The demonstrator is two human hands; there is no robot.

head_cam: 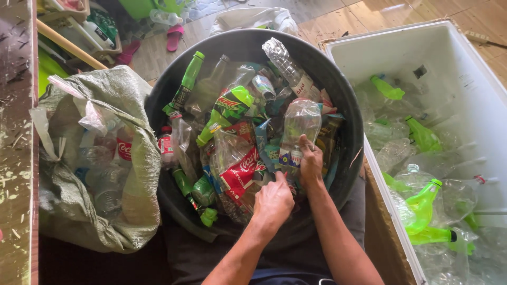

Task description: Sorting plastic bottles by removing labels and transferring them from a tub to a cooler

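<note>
1. The right hand [310,161] grasps a clear crushed plastic bottle [300,126] low on its body, near the label; the fingers are wrapped around it.
2. This bottle stands almost upright, with its wider end pointing up, in the right half of a big round black plastic tub [338,95].
3. The left hand [273,203] is just beside the right one, lower in the view. Its fingers are bent and pinch at the label band near the bottom of the same bottle; I cannot tell exactly how firm this grip is.
4. The tub is full of empty plastic bottles. A green bottle with a green cap [186,84] leans at the upper left, a long clear ribbed bottle [288,66] lies at the top, and a torn red label [240,171] lies just left of the left hand.
5. On the left of the tub there is a grey-green woven sack [121,89], open, with more clear bottles inside.
6. On the right there is a large white box [454,58] that holds clear and bright green bottles with no labels on them.
7. Both forearms come from the bottom of the view, and the tub is between the sack and the box.
</note>
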